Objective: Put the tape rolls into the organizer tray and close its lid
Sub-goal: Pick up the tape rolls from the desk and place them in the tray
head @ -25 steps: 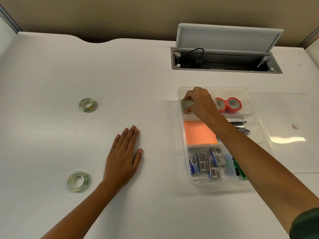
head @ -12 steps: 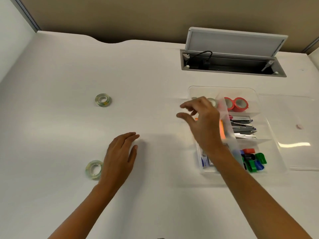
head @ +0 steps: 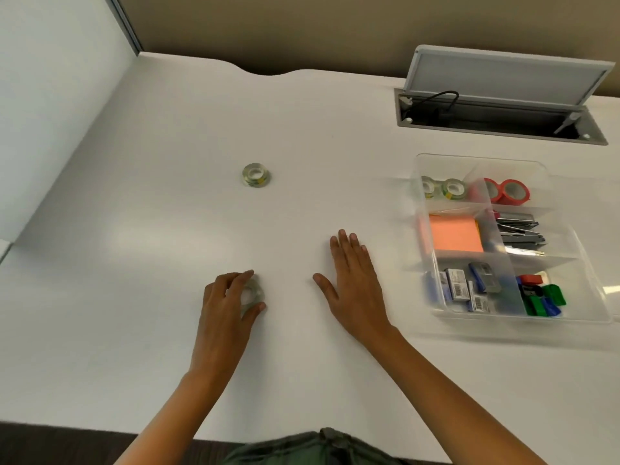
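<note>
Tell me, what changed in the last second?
The right hand let go of a clear roll in the tray and came back to rest flat on the desk. The left hand closed on the near roll. The far roll stayed put.

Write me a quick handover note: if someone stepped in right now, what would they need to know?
Left hand: fingers closing around a clear tape roll on the desk, not yet lifted.
Right hand: flat on the desk, empty.
Done: two clear rolls sit in the organizer tray, top-left compartment.
Left: the roll under the left hand and a far tape roll still go in; the tray is still uncovered, so close its lid afterwards.
</note>
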